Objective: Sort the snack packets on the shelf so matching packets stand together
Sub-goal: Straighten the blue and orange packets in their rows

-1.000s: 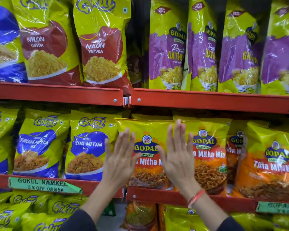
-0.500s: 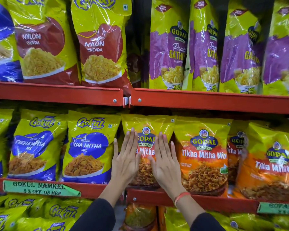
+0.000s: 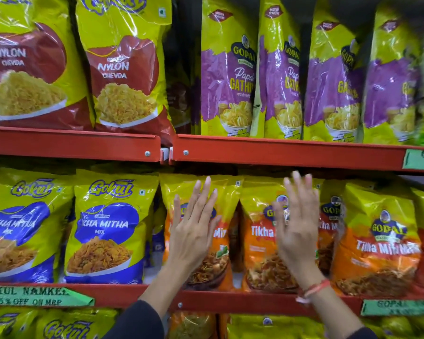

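Note:
On the middle shelf, orange-and-yellow Gopal Tikha Mitha Mix packets stand in a row. My left hand is flat and open against the leftmost orange packet. My right hand, also open with fingers spread and slightly blurred, lies over the second orange packet. Two more orange packets stand to the right. Left of them stand blue-and-yellow Gokul Tikha Mitha Mix packets. Neither hand holds anything.
The upper shelf carries red Nylon Chevda packets on the left and purple Papdi Gathiya packets on the right. Green price tags hang on the shelf edges. More Gokul packets sit on the shelf below.
My hands had closed in together on the leftmost orange packet, which now stands straighter; they have since spread apart, the right one shifting up and right onto the second packet.

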`<action>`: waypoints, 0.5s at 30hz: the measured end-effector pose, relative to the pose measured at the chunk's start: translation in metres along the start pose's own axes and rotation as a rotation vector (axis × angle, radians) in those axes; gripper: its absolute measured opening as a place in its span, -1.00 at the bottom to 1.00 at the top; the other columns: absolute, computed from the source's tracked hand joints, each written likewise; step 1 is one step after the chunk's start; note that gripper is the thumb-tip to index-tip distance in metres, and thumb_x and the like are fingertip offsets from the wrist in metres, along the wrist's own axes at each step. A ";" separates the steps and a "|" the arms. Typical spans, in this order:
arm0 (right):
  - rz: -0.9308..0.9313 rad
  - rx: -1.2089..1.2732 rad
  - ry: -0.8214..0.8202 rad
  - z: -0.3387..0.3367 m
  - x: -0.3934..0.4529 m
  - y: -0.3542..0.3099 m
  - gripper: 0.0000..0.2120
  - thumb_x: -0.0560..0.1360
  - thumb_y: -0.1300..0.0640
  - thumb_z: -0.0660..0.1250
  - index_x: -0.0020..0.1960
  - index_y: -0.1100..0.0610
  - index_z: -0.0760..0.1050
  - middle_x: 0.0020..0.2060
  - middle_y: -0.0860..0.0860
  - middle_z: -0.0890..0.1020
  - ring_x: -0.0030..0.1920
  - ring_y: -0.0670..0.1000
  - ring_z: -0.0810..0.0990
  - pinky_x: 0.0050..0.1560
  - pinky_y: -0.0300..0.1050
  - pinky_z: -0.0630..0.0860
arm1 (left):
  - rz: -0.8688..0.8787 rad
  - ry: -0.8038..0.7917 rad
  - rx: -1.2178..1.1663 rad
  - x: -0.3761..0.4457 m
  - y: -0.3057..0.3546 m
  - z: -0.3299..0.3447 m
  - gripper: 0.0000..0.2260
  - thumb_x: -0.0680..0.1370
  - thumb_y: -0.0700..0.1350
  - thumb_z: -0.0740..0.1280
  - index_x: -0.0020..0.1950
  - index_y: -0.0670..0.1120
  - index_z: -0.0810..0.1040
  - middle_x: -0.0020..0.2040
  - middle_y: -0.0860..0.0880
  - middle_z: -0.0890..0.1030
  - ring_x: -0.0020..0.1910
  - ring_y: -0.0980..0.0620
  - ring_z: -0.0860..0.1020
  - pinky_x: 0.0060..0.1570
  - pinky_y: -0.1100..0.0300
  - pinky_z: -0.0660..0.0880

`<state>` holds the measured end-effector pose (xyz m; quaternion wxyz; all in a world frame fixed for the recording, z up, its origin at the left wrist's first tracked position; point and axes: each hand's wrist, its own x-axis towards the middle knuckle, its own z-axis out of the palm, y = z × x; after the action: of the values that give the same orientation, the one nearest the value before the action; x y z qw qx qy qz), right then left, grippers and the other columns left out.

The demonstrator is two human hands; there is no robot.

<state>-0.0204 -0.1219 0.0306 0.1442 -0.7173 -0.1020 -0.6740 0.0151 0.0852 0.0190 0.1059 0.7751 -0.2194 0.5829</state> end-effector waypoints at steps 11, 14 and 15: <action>0.246 -0.252 0.122 -0.034 0.030 0.117 -0.85 0.55 0.10 0.39 0.00 0.11 0.72 0.28 0.21 0.53 0.28 0.21 0.34 0.24 0.11 0.32 | 0.103 0.158 0.175 0.057 0.041 0.043 -0.77 0.58 -0.08 0.28 0.21 -0.07 0.59 0.37 -0.13 0.50 0.44 -0.08 0.30 0.49 -0.20 -0.12; 0.261 -0.368 0.099 -0.030 0.043 0.127 -0.89 0.51 0.05 0.43 -0.04 0.00 0.73 0.19 0.21 0.56 0.15 0.17 0.31 0.01 0.15 0.31 | 0.157 0.201 0.264 0.070 0.043 0.053 -0.83 0.54 -0.10 0.32 0.07 -0.06 0.66 0.27 -0.14 0.59 0.34 -0.13 0.45 0.47 -0.23 -0.08; 0.269 -0.386 0.094 -0.029 0.045 0.127 -0.88 0.50 0.03 0.42 -0.03 -0.02 0.73 0.13 0.20 0.56 0.10 0.17 0.30 -0.04 0.15 0.32 | 0.172 0.213 0.279 0.072 0.043 0.056 -0.84 0.52 -0.11 0.34 0.05 -0.06 0.66 0.26 -0.15 0.59 0.33 -0.14 0.45 0.46 -0.24 -0.09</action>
<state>-0.0009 -0.2532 0.0680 0.0975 -0.7067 0.1316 -0.6883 0.0594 0.0083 0.0665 -0.0300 0.6946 -0.1894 0.6934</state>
